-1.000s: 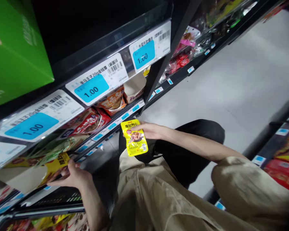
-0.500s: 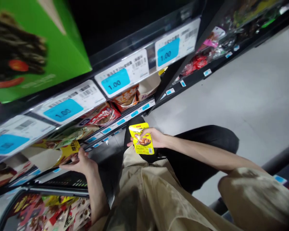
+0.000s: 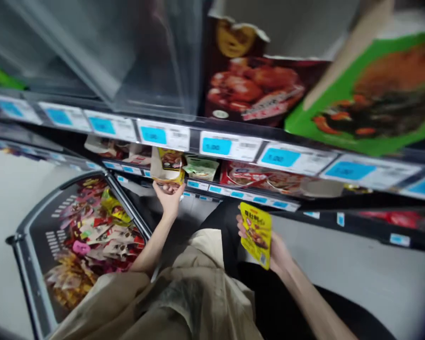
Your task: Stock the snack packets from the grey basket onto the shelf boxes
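In my right hand is a yellow snack packet with a food picture and dark lettering, raised over my bent knee. Its fingers show behind the packet's left edge. My left hand grips the low front edge of a yellow cardboard display box on the lower shelf, thumb and fingers spread across its corners. Inside that box lies at least one dark and yellow packet. Just right of the box sits a pale green packet.
A black shopping basket full of mixed snack packets stands on the floor at left. Above my hands runs a shelf edge with price tags, bearing a green box and a dark red box. Red packets fill the lower shelf.
My view has swung left, bringing the whole basket into sight. The packet in my right hand is now tilted more upright. My left hand stays on the display box throughout.
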`<move>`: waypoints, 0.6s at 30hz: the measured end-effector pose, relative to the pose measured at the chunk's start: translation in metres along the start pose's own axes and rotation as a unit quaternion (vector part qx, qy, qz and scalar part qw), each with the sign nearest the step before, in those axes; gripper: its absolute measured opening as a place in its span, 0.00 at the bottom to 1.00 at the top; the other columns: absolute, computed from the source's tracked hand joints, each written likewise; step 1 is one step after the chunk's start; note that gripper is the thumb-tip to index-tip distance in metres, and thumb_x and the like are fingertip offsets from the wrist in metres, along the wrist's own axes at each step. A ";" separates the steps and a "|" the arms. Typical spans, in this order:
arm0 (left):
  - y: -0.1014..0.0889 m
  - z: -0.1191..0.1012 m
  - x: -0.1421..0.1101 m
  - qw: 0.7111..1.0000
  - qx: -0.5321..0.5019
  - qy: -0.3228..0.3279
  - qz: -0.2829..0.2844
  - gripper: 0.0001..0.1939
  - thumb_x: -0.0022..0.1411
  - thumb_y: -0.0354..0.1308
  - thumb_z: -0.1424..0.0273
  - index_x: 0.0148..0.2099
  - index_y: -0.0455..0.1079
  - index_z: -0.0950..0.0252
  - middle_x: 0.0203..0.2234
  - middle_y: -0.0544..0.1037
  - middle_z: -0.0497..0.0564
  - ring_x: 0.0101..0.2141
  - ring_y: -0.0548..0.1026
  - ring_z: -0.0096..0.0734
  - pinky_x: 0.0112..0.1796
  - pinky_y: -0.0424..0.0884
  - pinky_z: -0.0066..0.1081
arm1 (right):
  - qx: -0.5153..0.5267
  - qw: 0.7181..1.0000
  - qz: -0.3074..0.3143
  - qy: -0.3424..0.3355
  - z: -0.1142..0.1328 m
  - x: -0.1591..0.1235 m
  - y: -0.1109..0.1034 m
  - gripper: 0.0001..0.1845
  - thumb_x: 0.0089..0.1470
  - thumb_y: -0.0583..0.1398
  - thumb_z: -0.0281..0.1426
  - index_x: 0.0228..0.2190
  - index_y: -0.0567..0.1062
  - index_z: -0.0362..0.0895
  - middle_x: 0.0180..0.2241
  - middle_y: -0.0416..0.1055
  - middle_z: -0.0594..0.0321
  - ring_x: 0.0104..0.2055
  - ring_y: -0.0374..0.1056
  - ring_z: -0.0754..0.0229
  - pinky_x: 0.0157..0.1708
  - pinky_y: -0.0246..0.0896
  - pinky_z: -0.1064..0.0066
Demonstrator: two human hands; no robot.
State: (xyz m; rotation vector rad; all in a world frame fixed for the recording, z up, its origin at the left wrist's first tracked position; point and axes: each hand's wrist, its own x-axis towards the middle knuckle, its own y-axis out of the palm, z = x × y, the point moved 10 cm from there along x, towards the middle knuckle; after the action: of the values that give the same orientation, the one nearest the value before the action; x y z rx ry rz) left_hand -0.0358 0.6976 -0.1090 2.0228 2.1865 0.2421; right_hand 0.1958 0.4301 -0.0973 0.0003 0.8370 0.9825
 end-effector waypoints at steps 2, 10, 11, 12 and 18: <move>0.001 0.000 -0.004 1.000 -0.014 -0.005 0.000 0.51 0.40 0.81 0.56 0.59 0.55 0.59 0.31 0.72 0.40 0.28 0.76 0.22 0.33 0.72 0.24 | -0.060 0.997 0.020 -0.038 0.010 0.005 0.010 0.26 0.46 0.74 0.43 0.48 0.80 0.58 0.44 0.79 0.58 0.42 0.77 0.50 0.44 0.75 0.58; -0.004 0.003 -0.015 0.998 -0.050 -0.018 -0.028 0.50 0.39 0.80 0.59 0.59 0.56 0.59 0.32 0.76 0.44 0.25 0.75 0.23 0.28 0.69 0.24 | -0.197 0.944 0.041 -0.262 0.108 0.003 0.115 0.16 0.51 0.74 0.42 0.37 0.77 0.52 0.38 0.78 0.60 0.41 0.75 0.54 0.43 0.73 0.62; -0.003 0.005 -0.015 0.998 -0.058 -0.022 -0.027 0.50 0.39 0.81 0.60 0.59 0.56 0.59 0.33 0.76 0.44 0.25 0.74 0.23 0.28 0.69 0.24 | -0.216 0.925 0.043 -0.309 0.124 -0.004 0.134 0.15 0.52 0.73 0.41 0.35 0.75 0.51 0.38 0.77 0.60 0.40 0.74 0.55 0.41 0.73 0.63; -0.003 0.006 -0.015 0.997 -0.066 -0.027 -0.024 0.51 0.38 0.81 0.61 0.59 0.55 0.58 0.34 0.76 0.45 0.25 0.75 0.23 0.28 0.70 0.24 | -0.233 0.902 0.044 -0.362 0.140 -0.011 0.153 0.14 0.53 0.73 0.39 0.33 0.74 0.50 0.37 0.77 0.60 0.39 0.74 0.55 0.40 0.73 0.64; 0.000 0.009 -0.017 0.996 -0.078 -0.049 -0.010 0.52 0.40 0.80 0.64 0.62 0.54 0.59 0.36 0.79 0.48 0.28 0.77 0.26 0.30 0.72 0.25 | -0.309 0.776 0.049 -0.547 0.176 -0.026 0.232 0.06 0.60 0.65 0.31 0.35 0.72 0.51 0.39 0.78 0.59 0.44 0.77 0.53 0.46 0.74 0.59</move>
State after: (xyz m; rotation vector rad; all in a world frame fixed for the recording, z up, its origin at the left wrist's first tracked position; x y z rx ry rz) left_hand -0.0323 0.6808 -0.1172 1.8874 2.0593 0.2938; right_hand 0.1287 0.6091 0.1244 0.0485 -0.5891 1.1012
